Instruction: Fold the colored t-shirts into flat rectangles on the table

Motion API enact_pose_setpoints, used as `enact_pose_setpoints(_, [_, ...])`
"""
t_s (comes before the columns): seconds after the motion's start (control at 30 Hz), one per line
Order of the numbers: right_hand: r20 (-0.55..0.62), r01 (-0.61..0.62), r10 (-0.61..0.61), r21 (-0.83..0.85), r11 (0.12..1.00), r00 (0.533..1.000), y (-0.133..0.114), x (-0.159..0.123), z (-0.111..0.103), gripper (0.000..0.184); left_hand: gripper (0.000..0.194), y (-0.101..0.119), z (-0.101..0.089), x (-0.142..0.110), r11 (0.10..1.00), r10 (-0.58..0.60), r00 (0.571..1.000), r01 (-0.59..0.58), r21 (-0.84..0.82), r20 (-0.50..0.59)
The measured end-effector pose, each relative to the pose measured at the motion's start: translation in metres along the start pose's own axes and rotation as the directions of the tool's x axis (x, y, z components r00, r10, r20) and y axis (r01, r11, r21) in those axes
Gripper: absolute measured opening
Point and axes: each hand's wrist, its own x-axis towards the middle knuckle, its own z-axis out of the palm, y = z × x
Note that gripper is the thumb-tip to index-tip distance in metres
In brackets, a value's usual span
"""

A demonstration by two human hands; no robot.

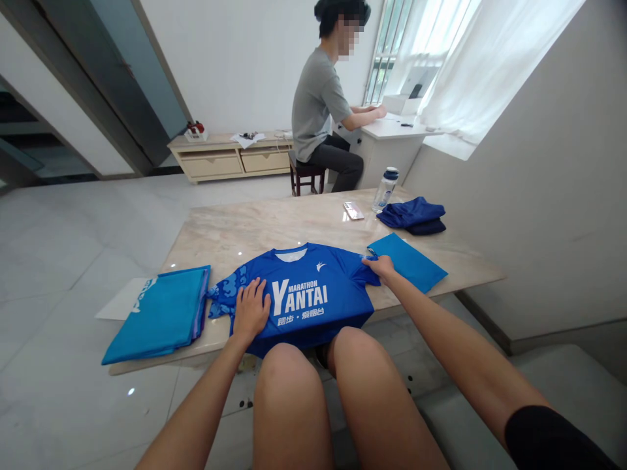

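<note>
A blue T-shirt point(337, 274) with white "Marathon Yantai" lettering lies front side up on the table, its lower part hanging over the near edge towards my knees. My left hand point(252, 307) rests flat on the shirt's left side, fingers stretched out beside the lettering. At the right sleeve, my right hand point(381, 267) pinches the sleeve's edge between thumb and fingers. Just beyond that hand lies a flat light-blue bag point(411, 261), partly next to the sleeve. Left of the shirt is a stack of folded turquoise bags point(161, 313), touching or nearly touching the left sleeve.
The marble-topped table point(235, 225) also bears a phone point(353, 211), a water bottle point(385, 190) and folded dark-blue clothing point(414, 215). Beyond it a person point(318, 98) sits on a stool at a white desk point(392, 127). A low cabinet point(215, 163) stands along the wall.
</note>
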Motion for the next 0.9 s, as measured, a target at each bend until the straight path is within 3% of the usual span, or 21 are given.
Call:
enact_pose_setpoints(0.13, [-0.020, -0.019, 0.016, -0.189, 0.982, 1.000, -0.018, -0.010, -0.011, 0.025, 0.058, -0.001, 0.002, 0.000, 1.000, 0.007, 1.000, -0.007, -0.002, -0.013])
enact_pose_setpoints(0.33, [0.027, 0.106, -0.103, -0.382, 0.918, 0.994, -0.038, -0.031, -0.028, 0.042, 0.058, -0.001, 0.004, 0.000, 1.000, 0.019, 0.999, -0.019, -0.010, -0.028])
enact_pose_setpoints(0.47, [0.093, 0.191, -0.167, -0.509, 0.839, 0.982, -0.060, -0.035, -0.025, 0.043, 0.058, 0.000, 0.003, -0.001, 0.999, 0.017, 0.999, -0.017, -0.027, -0.032])
enact_pose_setpoints(0.53, [0.124, 0.240, -0.206, -0.428, 0.871, 0.971, -0.072, -0.036, -0.015, 0.040, 0.058, 0.000, 0.002, -0.001, 0.999, 0.016, 0.999, -0.017, -0.031, -0.030])
enact_pose_setpoints(0.63, [0.238, 0.292, -0.262, -0.103, 0.951, 0.935, -0.086, -0.042, 0.011, 0.041, 0.059, 0.002, 0.000, -0.001, 0.999, 0.015, 1.000, -0.015, -0.034, -0.012])
enact_pose_setpoints(0.77, [0.411, 0.183, -0.236, 0.165, 0.969, 0.881, -0.094, -0.057, 0.046, 0.053, 0.061, 0.002, -0.002, -0.001, 0.999, 0.009, 1.000, -0.009, -0.048, 0.017])
enact_pose_setpoints(0.83, [0.410, 0.095, -0.223, 0.309, 0.946, 0.884, -0.092, -0.059, 0.054, 0.054, 0.061, 0.003, -0.002, -0.001, 0.999, 0.005, 1.000, -0.003, -0.049, 0.028])
enact_pose_setpoints(0.9, [0.327, 0.133, -0.263, 0.370, 0.920, 0.908, -0.084, -0.057, 0.054, 0.049, 0.062, 0.002, -0.002, -0.001, 0.999, 0.004, 0.999, -0.002, -0.046, 0.041])
